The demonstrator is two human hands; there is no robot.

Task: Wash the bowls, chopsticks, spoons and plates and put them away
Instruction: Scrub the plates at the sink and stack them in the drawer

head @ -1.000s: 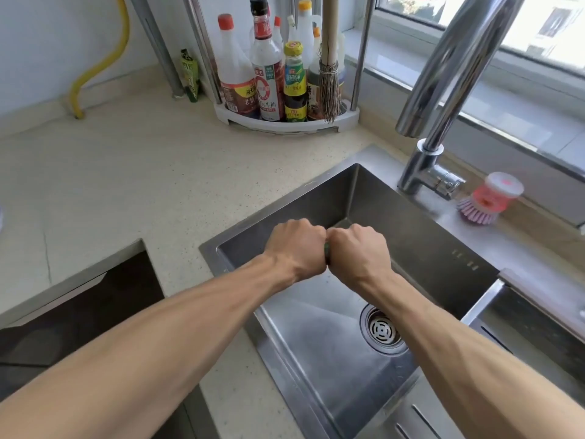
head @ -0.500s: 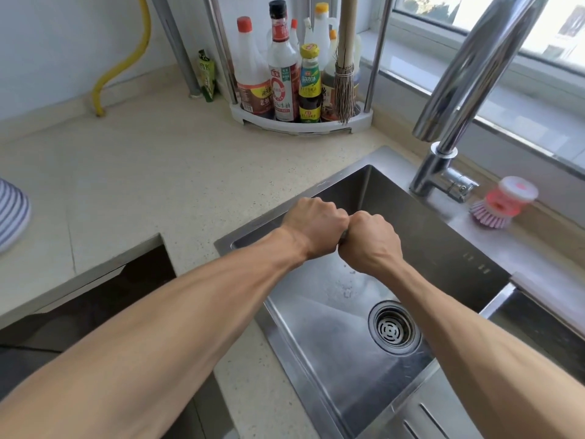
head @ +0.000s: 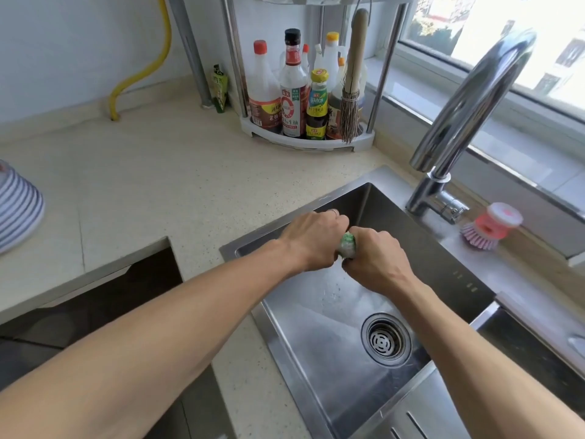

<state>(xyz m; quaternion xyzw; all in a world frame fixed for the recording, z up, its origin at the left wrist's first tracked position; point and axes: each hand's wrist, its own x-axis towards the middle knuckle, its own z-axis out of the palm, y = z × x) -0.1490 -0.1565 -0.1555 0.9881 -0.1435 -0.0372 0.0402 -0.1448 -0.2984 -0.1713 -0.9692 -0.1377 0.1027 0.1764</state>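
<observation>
Over the steel sink [head: 421, 245] my left hand [head: 311, 239] and my right hand [head: 375, 258] are both clenched on a green scouring sponge [head: 347, 245], of which only a twisted strip shows between the fists. Drops of water lie on the sink floor under the hands. A blue-and-white striped bowl [head: 17, 207] lies upside down on the counter at the far left edge. I see no chopsticks, spoons or plates.
The chrome tap [head: 459, 128] arches over the sink's right side, and a pink dish brush [head: 489, 226] lies behind the sink. A corner rack [head: 307, 142] holds several sauce bottles and a straw brush. A dark hob [head: 95, 299] sits at the lower left.
The view has shifted left and up, bringing the striped bowl into sight. My fists have turned against each other, and more of the green sponge shows between them.
</observation>
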